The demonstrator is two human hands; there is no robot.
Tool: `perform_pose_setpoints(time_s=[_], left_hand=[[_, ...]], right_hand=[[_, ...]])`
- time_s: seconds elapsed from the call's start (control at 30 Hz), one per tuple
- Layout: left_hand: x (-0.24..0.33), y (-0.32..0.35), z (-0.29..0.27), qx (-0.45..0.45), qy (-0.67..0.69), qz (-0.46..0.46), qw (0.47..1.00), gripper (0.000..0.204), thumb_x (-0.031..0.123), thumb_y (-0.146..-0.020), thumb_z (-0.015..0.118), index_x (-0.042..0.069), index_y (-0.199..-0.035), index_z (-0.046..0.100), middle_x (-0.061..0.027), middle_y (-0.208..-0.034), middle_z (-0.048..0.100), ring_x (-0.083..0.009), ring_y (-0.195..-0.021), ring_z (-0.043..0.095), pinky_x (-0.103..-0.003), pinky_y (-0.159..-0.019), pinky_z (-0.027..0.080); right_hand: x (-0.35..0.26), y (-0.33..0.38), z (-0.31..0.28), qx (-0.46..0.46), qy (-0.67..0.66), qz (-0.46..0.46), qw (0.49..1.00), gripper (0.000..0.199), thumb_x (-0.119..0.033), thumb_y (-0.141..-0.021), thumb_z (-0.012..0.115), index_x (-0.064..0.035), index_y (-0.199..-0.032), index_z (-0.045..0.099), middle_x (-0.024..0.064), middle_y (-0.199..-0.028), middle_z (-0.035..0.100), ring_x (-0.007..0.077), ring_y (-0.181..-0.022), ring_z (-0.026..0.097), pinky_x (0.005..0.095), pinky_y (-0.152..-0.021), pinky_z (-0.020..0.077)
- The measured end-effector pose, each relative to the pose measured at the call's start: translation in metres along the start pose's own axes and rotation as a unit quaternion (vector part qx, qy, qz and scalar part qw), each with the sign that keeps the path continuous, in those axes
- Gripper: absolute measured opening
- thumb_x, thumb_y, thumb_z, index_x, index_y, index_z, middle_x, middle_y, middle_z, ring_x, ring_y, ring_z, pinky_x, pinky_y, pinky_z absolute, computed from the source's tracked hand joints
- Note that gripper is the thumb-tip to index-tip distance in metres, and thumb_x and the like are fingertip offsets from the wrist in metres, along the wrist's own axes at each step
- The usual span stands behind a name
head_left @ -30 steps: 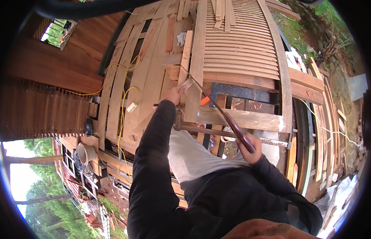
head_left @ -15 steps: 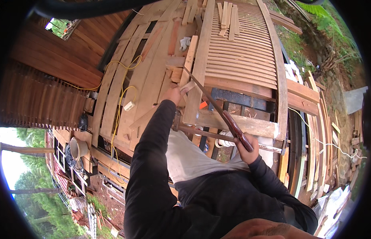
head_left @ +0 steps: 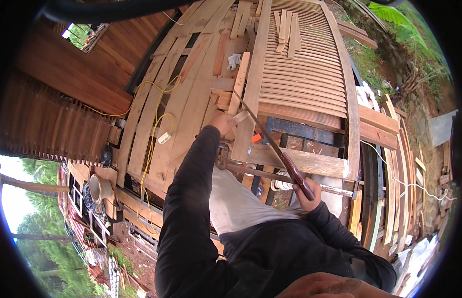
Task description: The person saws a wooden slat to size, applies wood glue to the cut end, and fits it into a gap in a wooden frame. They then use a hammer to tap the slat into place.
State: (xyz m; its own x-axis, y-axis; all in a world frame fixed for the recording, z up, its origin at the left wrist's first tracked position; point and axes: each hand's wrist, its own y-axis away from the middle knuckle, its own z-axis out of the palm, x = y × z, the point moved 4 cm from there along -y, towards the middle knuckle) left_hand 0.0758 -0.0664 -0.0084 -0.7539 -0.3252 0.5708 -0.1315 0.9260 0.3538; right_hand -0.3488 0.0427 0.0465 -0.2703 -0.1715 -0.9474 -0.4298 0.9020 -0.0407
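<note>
My right hand is closed around the glossy brown handle of a long-bladed tool. Its narrow dark blade, seen nearly edge-on, slants away to the upper left over the timber frame. Whether it is a saw or a large knife I cannot tell. Close to the blade, my left hand grips a short wooden strip at the frame's near left corner. Beyond that hand lie stacked wood blocks and a longer pale batten. The left fingertips are partly hidden.
A slatted panel carries several loose strips. A metal bar clamp runs along the frame's near edge, close to my legs. Across the plank deck on the left trails a yellow cord with a white socket block. Boards are at right.
The whole view has shifted slightly. My right hand and the long-bladed tool have drawn a little nearer to my body. The left hand keeps its grip on the strip.
</note>
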Motion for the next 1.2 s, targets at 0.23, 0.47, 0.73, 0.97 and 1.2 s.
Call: perform_pose_setpoints(time_s=[0.23,0.47,0.73,0.97,1.2], left_hand=[[0.0,-0.009,0.006,0.059,-0.029,0.055,0.996,0.039,0.039,-0.102,0.064,0.001,-0.103,0.073,-0.0161,-0.084,0.074,-0.0313,-0.079,0.073,-0.044,-0.074,0.056],[0.014,0.0,0.003,0.052,-0.068,0.031,0.996,0.041,0.042,-0.102,0.063,0.002,-0.111,0.073,-0.0261,-0.101,0.074,-0.0445,-0.099,0.07,-0.052,-0.086,0.054],[0.029,0.012,0.004,0.113,-0.12,0.055,0.985,0.042,0.044,-0.104,0.06,0.004,-0.11,0.071,-0.0268,-0.101,0.073,-0.0466,-0.097,0.07,-0.055,-0.086,0.054],[0.025,0.009,0.001,0.099,-0.172,0.038,0.979,0.044,0.046,-0.104,0.059,0.003,-0.105,0.069,-0.0258,-0.097,0.073,-0.046,-0.094,0.07,-0.056,-0.083,0.054],[0.03,0.014,0.004,0.119,-0.181,0.042,0.975,0.043,0.046,-0.104,0.059,0.005,-0.106,0.069,-0.0254,-0.096,0.074,-0.0462,-0.095,0.07,-0.057,-0.083,0.054]], right_hand=[[-0.005,0.001,0.002,-0.001,-0.005,0.011,1.0,0.026,-0.011,-0.094,0.076,-0.0039,-0.076,0.058,0.0042,-0.06,0.052,0.0115,-0.056,0.048,0.0335,-0.054,0.0407],[-0.02,0.013,-0.013,0.008,-0.014,0.011,1.0,0.014,-0.01,-0.094,0.074,-0.0009,-0.087,0.066,0.005,-0.064,0.055,0.0123,-0.059,0.051,0.0323,-0.056,0.0422],[-0.033,-0.013,-0.008,-0.012,-0.026,0.035,0.999,0.014,-0.01,-0.095,0.073,-0.0005,-0.088,0.066,0.0059,-0.065,0.057,0.0122,-0.059,0.051,0.0323,-0.057,0.0435],[-0.037,0.006,-0.025,-0.019,0.002,0.046,0.999,0.017,-0.01,-0.095,0.074,-0.0009,-0.084,0.065,0.0072,-0.065,0.057,0.0136,-0.06,0.051,0.0339,-0.059,0.0444],[-0.037,-0.022,-0.006,-0.018,-0.021,0.033,0.999,0.017,-0.012,-0.097,0.074,-0.0004,-0.087,0.066,0.0054,-0.066,0.056,0.011,-0.063,0.052,0.0323,-0.058,0.0442]])
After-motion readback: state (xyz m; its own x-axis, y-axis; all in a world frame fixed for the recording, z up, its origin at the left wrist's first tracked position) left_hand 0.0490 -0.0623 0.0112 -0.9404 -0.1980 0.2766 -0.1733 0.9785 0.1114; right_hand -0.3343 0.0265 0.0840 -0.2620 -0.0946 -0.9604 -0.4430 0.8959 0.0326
